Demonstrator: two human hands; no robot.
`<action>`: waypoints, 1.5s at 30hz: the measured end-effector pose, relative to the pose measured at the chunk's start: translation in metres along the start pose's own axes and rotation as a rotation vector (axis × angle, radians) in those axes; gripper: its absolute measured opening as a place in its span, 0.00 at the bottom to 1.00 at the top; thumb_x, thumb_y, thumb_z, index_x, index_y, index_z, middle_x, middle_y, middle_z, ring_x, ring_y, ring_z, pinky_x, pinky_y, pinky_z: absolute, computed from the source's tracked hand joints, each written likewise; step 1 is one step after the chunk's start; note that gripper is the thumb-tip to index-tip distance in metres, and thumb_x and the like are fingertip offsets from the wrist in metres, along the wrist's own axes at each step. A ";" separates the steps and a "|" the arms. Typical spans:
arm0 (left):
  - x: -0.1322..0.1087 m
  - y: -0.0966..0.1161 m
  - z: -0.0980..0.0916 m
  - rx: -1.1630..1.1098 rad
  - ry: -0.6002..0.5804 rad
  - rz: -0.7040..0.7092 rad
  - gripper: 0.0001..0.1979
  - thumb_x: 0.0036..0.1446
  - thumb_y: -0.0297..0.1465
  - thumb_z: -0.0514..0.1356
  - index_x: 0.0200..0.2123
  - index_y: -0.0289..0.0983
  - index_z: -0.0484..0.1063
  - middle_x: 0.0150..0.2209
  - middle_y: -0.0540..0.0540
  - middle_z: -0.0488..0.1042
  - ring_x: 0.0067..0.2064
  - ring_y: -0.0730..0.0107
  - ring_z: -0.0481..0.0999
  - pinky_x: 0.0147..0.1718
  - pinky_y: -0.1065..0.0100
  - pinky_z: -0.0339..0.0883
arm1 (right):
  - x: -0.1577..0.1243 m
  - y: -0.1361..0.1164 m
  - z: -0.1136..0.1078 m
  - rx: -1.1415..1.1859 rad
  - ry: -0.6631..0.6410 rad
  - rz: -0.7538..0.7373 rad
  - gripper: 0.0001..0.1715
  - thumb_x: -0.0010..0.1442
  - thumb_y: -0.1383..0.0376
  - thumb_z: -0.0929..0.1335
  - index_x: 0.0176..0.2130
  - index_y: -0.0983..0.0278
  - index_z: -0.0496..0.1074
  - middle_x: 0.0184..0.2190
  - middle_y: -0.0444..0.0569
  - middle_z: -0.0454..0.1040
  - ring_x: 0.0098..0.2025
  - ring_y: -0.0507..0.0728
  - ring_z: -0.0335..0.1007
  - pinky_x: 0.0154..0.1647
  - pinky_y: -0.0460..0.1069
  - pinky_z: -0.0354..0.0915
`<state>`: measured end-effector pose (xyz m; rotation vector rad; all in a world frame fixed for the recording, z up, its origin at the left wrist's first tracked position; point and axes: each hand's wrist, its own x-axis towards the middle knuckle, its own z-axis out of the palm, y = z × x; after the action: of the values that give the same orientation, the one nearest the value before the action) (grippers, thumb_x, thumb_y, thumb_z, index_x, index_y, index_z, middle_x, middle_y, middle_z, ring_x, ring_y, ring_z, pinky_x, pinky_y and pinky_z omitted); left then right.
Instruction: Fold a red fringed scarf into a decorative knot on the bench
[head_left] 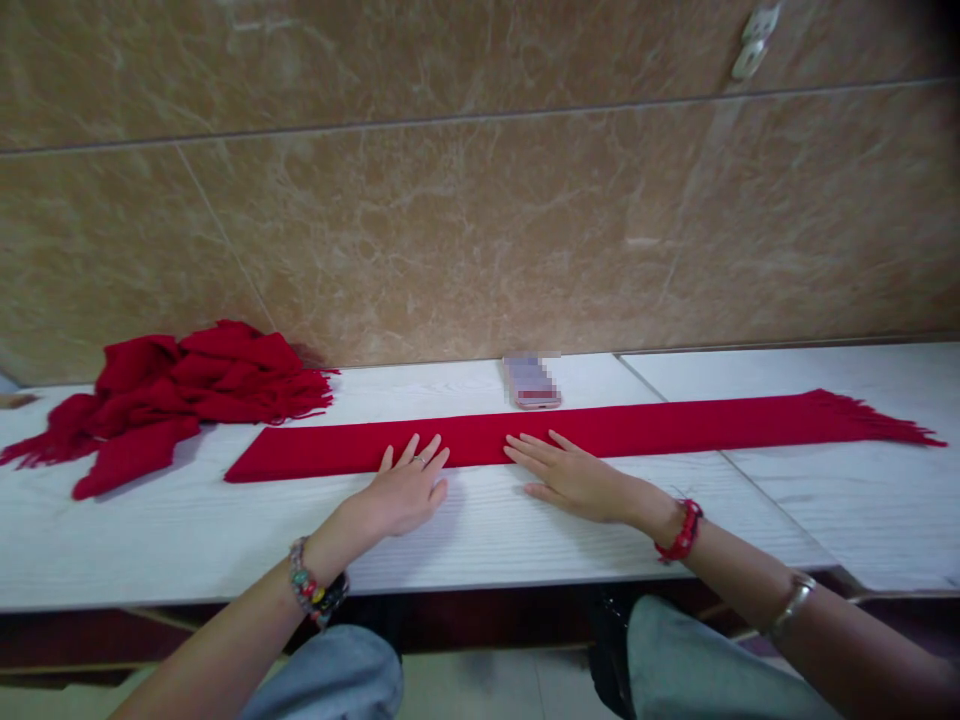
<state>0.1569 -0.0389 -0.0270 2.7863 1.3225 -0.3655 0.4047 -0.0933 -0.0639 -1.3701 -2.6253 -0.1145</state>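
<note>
A red scarf (pixel 660 428), folded into a long flat strip, stretches across the white table with its fringe fanned out at the right end. My left hand (pixel 405 490) rests palm down with spread fingers on the scarf's near edge, left of the middle. Farther right, my right hand (pixel 566 475) lies flat on the same edge, its fingers extended to the left and the thumb side toward me. Neither hand grips the cloth. At the table's left, more red fringed fabric (pixel 202 375) is heaped in a crumpled pile close to the strip's left end.
A phone (pixel 531 382) lies just behind the scarf near the wall. The brown marbled wall (pixel 450 230) borders the white table (pixel 480 530) at the back. A seam between table sections runs to the right of my right hand. My knees are below the front edge.
</note>
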 end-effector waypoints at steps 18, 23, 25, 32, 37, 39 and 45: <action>0.048 0.056 -0.002 -0.034 0.021 0.129 0.28 0.60 0.41 0.40 0.61 0.38 0.39 0.62 0.40 0.38 0.62 0.50 0.37 0.50 0.37 0.42 | -0.056 0.035 -0.006 -0.085 -0.026 0.285 0.33 0.61 0.54 0.55 0.59 0.71 0.49 0.60 0.61 0.47 0.61 0.64 0.42 0.54 0.64 0.51; 0.058 0.076 -0.021 0.047 0.046 0.119 0.27 0.60 0.42 0.40 0.57 0.32 0.54 0.60 0.35 0.49 0.61 0.49 0.45 0.51 0.40 0.42 | -0.084 0.056 -0.008 -0.128 -0.007 0.366 0.33 0.62 0.54 0.53 0.59 0.71 0.50 0.59 0.63 0.49 0.61 0.64 0.42 0.54 0.64 0.51; 0.068 0.090 -0.027 0.079 0.145 0.163 0.27 0.60 0.42 0.41 0.56 0.31 0.57 0.59 0.34 0.51 0.61 0.51 0.46 0.53 0.42 0.39 | -0.083 0.056 -0.009 -0.134 0.014 0.395 0.34 0.62 0.54 0.53 0.58 0.73 0.51 0.59 0.64 0.49 0.61 0.64 0.42 0.55 0.63 0.50; 0.099 0.120 -0.015 0.018 0.176 0.365 0.29 0.60 0.43 0.40 0.60 0.35 0.45 0.62 0.41 0.43 0.62 0.57 0.41 0.55 0.50 0.42 | -0.067 0.055 -0.013 -0.076 0.012 0.403 0.35 0.61 0.52 0.54 0.59 0.73 0.49 0.60 0.61 0.48 0.61 0.63 0.41 0.56 0.64 0.47; 0.102 0.117 -0.009 0.025 0.110 0.342 0.29 0.59 0.43 0.41 0.61 0.36 0.43 0.62 0.41 0.42 0.62 0.56 0.41 0.55 0.48 0.42 | -0.106 0.086 -0.016 -0.125 -0.042 0.515 0.34 0.62 0.53 0.53 0.59 0.73 0.48 0.60 0.61 0.46 0.61 0.64 0.40 0.56 0.64 0.47; 0.100 0.119 -0.015 0.025 0.071 0.318 0.29 0.59 0.42 0.41 0.61 0.36 0.44 0.62 0.41 0.43 0.62 0.55 0.42 0.54 0.48 0.42 | -0.131 0.106 -0.017 -0.162 -0.052 0.576 0.34 0.62 0.54 0.52 0.59 0.73 0.48 0.60 0.61 0.46 0.61 0.64 0.40 0.56 0.64 0.48; 0.109 0.143 -0.039 0.108 0.170 0.300 0.27 0.59 0.42 0.43 0.52 0.30 0.63 0.56 0.34 0.59 0.60 0.51 0.50 0.54 0.48 0.43 | -0.190 0.160 -0.022 -0.260 -0.092 0.632 0.31 0.63 0.56 0.51 0.58 0.72 0.53 0.59 0.64 0.50 0.61 0.65 0.40 0.54 0.64 0.50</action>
<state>0.3409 -0.0419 -0.0238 3.1034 0.9082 -0.1953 0.6455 -0.1580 -0.0807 -2.2651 -2.1624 -0.3156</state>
